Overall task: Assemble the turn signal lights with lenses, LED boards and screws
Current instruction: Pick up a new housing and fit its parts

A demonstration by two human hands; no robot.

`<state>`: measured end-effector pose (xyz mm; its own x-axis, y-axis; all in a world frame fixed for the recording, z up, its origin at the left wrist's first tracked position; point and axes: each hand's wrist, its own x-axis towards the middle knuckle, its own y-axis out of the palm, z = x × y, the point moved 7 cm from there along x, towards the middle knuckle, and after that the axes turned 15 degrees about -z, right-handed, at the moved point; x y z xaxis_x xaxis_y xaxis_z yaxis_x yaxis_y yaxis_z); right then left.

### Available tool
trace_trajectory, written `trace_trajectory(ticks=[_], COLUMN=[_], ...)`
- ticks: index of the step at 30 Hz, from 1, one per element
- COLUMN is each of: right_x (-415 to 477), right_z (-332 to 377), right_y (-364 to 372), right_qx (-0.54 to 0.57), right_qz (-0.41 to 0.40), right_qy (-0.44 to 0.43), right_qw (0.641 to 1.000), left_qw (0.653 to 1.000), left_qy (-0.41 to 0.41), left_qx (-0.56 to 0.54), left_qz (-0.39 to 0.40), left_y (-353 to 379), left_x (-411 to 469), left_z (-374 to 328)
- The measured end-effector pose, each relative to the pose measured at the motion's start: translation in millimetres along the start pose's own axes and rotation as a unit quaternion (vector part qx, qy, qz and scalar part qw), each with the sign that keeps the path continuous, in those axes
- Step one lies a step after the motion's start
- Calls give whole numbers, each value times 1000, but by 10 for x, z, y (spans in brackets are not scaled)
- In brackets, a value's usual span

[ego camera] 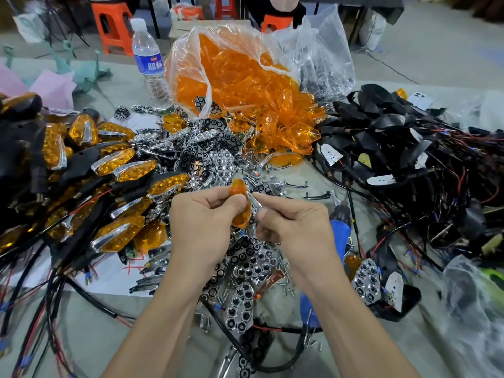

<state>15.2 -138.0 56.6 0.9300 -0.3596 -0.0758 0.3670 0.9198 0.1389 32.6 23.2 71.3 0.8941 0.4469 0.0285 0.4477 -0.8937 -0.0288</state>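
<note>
**Lens and chrome trim held together at centre**

Both hands are raised over the table (90, 342), mid-view. The left hand (203, 222) grips an orange lens (238, 188), fingers and thumb curled round it. The lens is roughly upright, with its tip poking above the thumb. The right hand (294, 227) pinches a chrome trim piece (255, 203) between thumb and forefinger, other fingers folded in. The trim touches the lens's right edge; whether it is seated cannot be told.

Clock positions are taken from the hands.
- **12:** a bag of orange lenses (231, 75) lies open, lenses spilling toward 1.
- **1:** a crumpled clear plastic bag (321, 55) sits just beside it.
- **11:** a water bottle (146, 55) stands upright, cap on. Orange stools (113, 25) are far back at 11.
- **9 to 10:** a heap of assembled turn signals (109, 165) shows orange faces, chrome strips and black stems, with wires trailing toward 7.
- **2 to 3:** a tangle of black housings (395, 148) carries red and black wires, and white LED boards (331, 156) show in some.
- **12 and 6:** chrome reflectors (222, 162) lie loose near the hands at 12 and under the wrists at 6.
- **5:** small screws (286, 285) are scattered near the right wrist.
- **3:** a blue electric screwdriver (339, 225) lies just beside the right hand, partly hidden by it.
</note>
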Motion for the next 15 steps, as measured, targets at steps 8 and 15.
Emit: trace_trajectory(ticks=[8, 15], right_x=[12, -126], right_z=[-39, -144], right_y=[-37, -87], right_qx=[-62, -68], right_qz=[-60, -156], right_qy=[-38, -66], right_qw=[996, 983], left_qw=[994, 985], left_qy=[-62, -92], left_qx=[-89, -142], left_qz=[-14, -34], left_y=[136, 234], left_x=[-88, -132], left_z=[51, 139])
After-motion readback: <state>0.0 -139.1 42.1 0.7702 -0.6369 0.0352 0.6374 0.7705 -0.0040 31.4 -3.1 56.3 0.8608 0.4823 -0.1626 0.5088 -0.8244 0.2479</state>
